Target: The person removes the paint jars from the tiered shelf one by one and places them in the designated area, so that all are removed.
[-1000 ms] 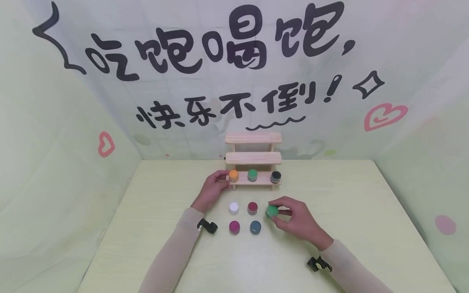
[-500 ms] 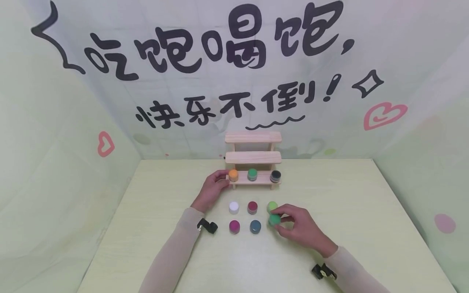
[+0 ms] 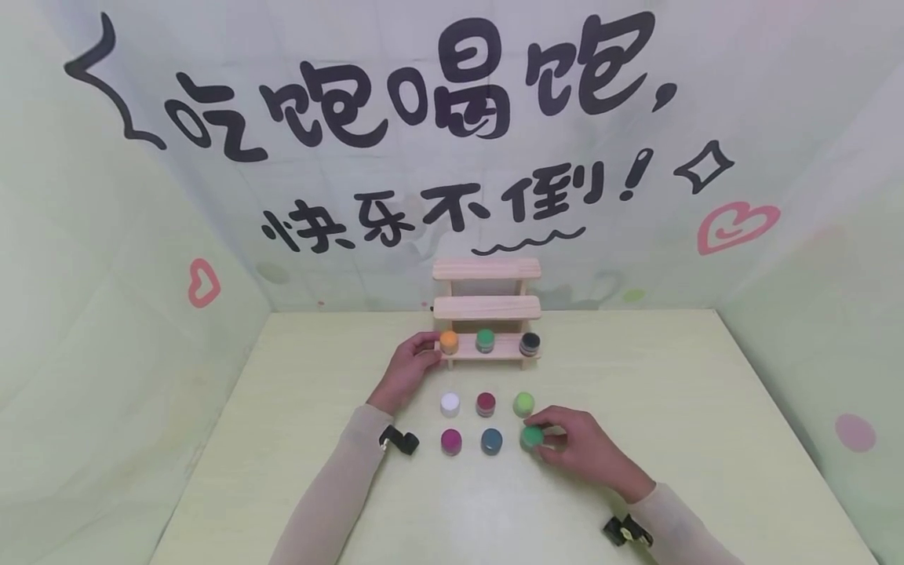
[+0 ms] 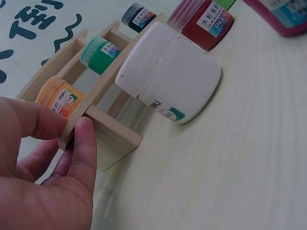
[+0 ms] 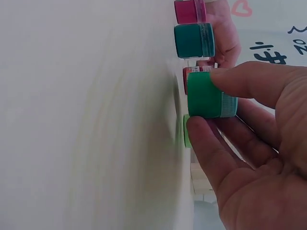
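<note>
My right hand (image 3: 589, 443) pinches a green paint jar (image 3: 532, 438) between thumb and fingers, close over the table at the right end of the nearer row. In the right wrist view the jar (image 5: 206, 95) shows its ribbed lid rim. My left hand (image 3: 408, 369) grips the left end of the lowest step of a three-step wooden display stand (image 3: 487, 309); the left wrist view shows thumb and fingers on either side of the board (image 4: 103, 81). On that step stand an orange jar (image 3: 449, 342), a green jar (image 3: 485, 340) and a black jar (image 3: 530, 344).
Before the stand, a white jar (image 3: 450, 405), dark red jar (image 3: 486, 404) and light green jar (image 3: 523, 404) form a row. Nearer are a magenta jar (image 3: 451, 441) and a blue-teal jar (image 3: 491, 441). A printed cloth (image 3: 353, 275) hangs behind the table (image 3: 297, 377).
My right hand has moved toward me with the green jar, from over the light green jar to the nearer row's right end. The light green jar has come into view. My left hand stays put.
</note>
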`<state>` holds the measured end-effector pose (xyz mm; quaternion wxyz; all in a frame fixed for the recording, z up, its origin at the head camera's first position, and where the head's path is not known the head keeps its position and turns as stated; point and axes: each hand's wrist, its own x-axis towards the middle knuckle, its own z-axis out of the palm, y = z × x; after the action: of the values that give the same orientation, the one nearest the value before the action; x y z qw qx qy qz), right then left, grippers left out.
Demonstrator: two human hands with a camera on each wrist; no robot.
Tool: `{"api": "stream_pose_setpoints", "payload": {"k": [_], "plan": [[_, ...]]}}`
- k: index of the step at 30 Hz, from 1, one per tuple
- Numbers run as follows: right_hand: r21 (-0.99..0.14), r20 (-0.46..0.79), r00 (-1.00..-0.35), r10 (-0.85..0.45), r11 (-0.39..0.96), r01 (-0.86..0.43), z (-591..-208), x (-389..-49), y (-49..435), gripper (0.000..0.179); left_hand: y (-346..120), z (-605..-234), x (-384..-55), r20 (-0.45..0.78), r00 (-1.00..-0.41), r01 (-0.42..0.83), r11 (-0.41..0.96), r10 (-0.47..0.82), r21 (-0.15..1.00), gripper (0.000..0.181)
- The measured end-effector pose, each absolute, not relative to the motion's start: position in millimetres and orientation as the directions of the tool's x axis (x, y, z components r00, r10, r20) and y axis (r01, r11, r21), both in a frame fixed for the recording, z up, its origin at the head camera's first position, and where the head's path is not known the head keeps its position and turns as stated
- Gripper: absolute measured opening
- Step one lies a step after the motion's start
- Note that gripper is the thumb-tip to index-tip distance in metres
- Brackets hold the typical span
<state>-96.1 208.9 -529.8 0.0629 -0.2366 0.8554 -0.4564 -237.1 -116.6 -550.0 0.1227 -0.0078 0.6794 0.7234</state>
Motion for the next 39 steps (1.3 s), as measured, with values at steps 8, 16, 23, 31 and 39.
{"api": "stream_pose_setpoints", "payload": {"k": [8,16,23,31,39], "plan": [[-0.818,0.043,-0.884,-0.466,0.492,-0.299,-535.8,-96.4,210.5,0.040,-116.3,-551.8,-236.9,-0.174,-0.971,-0.185,-0.054,0.165,0.981,0.042],[-0.802,0.038,-0.889,-0.456,0.517,-0.300,-531.6,-96.7,209.8,0.043,-117.7,-551.6,-236.9,-0.179,-0.969,-0.192,-0.059,0.170,0.980,0.040],[-0.822,0.081,-0.908,-0.410,0.487,-0.293,-520.2,-100.7,215.1,0.041,-118.3,-552.1,-236.8,-0.180,-0.968,-0.194,-0.068,0.174,0.979,0.040],[-0.821,0.165,-0.919,-0.358,0.468,-0.329,-511.3,-116.0,213.2,0.034,-118.2,-552.6,-235.9,-0.184,-0.967,-0.200,-0.075,0.178,0.977,0.041],[-0.838,0.202,-0.935,-0.290,0.443,-0.319,-501.0,-136.1,209.0,0.031,-118.4,-551.6,-237.3,-0.188,-0.966,-0.205,-0.081,0.179,0.975,0.040]]}}
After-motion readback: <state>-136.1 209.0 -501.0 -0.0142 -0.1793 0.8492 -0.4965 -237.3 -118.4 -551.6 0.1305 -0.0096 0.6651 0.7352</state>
